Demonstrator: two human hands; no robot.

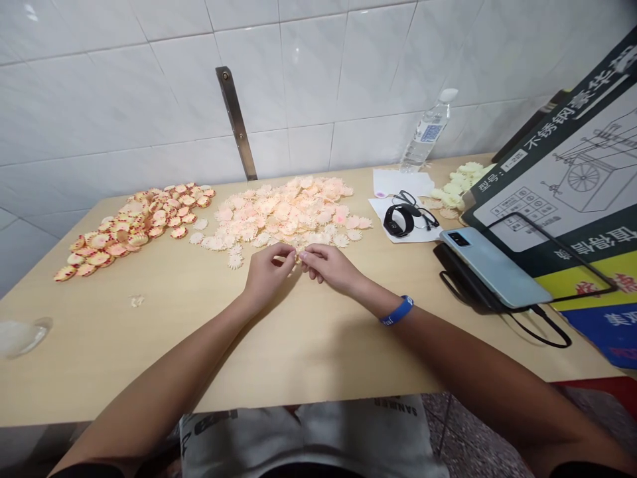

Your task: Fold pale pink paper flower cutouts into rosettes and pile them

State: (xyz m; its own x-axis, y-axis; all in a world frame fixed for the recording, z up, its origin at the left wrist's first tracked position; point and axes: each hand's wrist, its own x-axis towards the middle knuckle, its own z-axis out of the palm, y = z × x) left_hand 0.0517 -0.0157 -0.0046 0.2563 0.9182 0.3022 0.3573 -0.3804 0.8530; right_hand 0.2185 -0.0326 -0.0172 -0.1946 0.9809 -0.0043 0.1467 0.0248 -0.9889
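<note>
My left hand point(269, 275) and my right hand point(328, 265) meet at the fingertips above the light wood table point(149, 345), pinching a small pale flower-shaped piece point(298, 257) between them. Most of that piece is hidden by my fingers. Just beyond my hands spreads a large pile of peach-pink petal-like flower pieces point(283, 212). Farther left lies a heap of round orange pieces with red-marked edges point(134, 229). A smaller pale yellow heap point(460, 186) sits at the back right. A blue wristband point(397, 311) circles my right wrist.
A black fitness band point(398, 220) and glasses point(413, 209) rest on white paper point(401, 182). A phone point(492, 267) lies on a black cable point(542, 328). A printed board point(557, 166) leans at right, a plastic bottle point(426, 131) stands behind, and tiled wall point(308, 73) backs the table.
</note>
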